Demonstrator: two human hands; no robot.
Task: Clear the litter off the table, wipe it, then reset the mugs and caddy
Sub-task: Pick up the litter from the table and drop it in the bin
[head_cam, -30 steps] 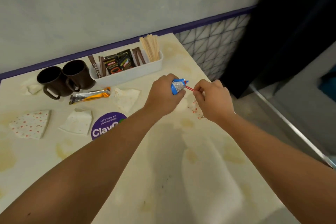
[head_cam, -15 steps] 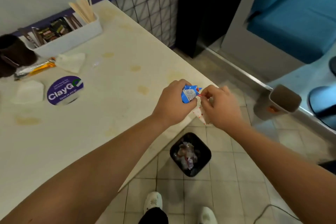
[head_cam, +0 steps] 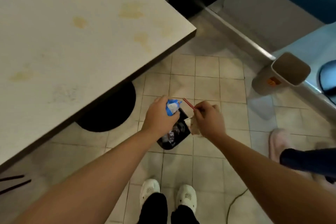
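Observation:
My left hand (head_cam: 160, 116) grips a crumpled blue and white wrapper (head_cam: 171, 108) directly above a small black bin (head_cam: 179, 133) on the tiled floor. My right hand (head_cam: 207, 119) pinches a thin red stirrer (head_cam: 189, 104) and holds a crumpled spotted napkin (head_cam: 190, 125) beneath it, also over the bin. The bin holds several bits of litter. The stained cream table (head_cam: 72, 42) fills the upper left; the mugs and caddy are out of view.
The table's black round base (head_cam: 112, 109) stands left of the bin. A grey lidded bin (head_cam: 280, 74) stands at the right by a metal rail. My white shoes (head_cam: 169, 196) are below. Another person's leg and pink shoe (head_cam: 278, 143) are at the right.
Both hands carried the wrapper, stirrer and napkin off the table and down over the black bin. My view swung from the tabletop down to the floor.

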